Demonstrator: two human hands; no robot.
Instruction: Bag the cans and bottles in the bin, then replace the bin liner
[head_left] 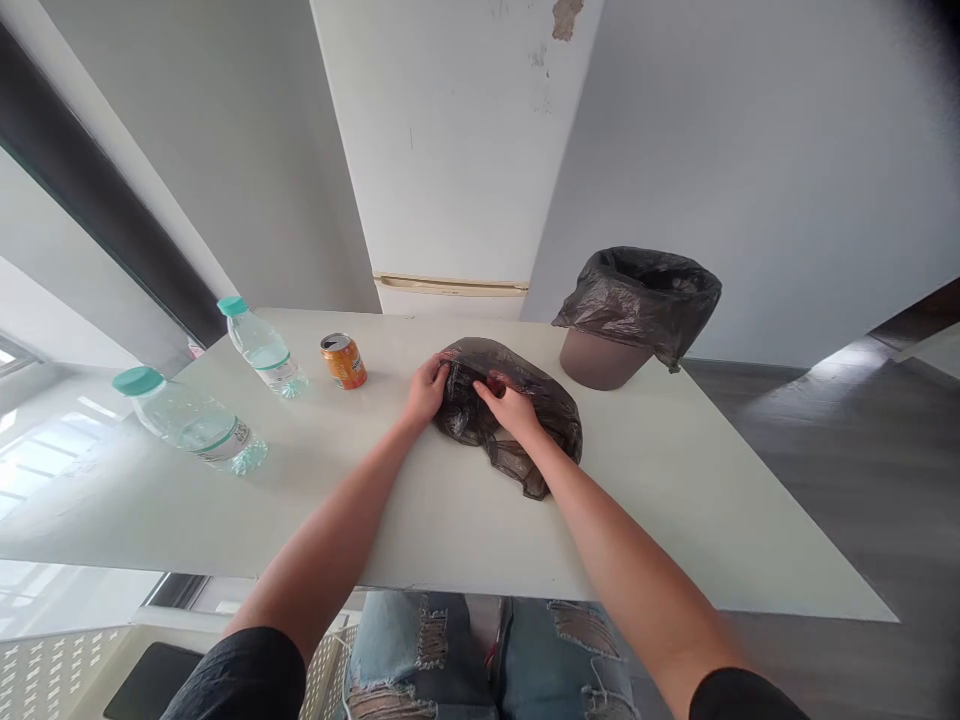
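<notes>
A crumpled black plastic bag [559, 400] lies on the middle of the white table, its thin film bunched up and partly see-through. My left hand [428, 388] grips the bag's left edge, thumb on top and the other fingers under the film. At the bag's middle, my right hand [511, 405] is closed on the film, with its fingertips showing through the plastic. Both hands rest close together over the tabletop. What lies under the bag's folds, if anything, is hidden.
On the left stand two clear bottles with green caps, a larger bottle [196, 424] and a smaller bottle [262, 350]. An orange can [343, 362] is beside them. At the back right sits a brown bin [600, 360] lined with a black bag [622, 310]. The white table [675, 520] ends before my lap.
</notes>
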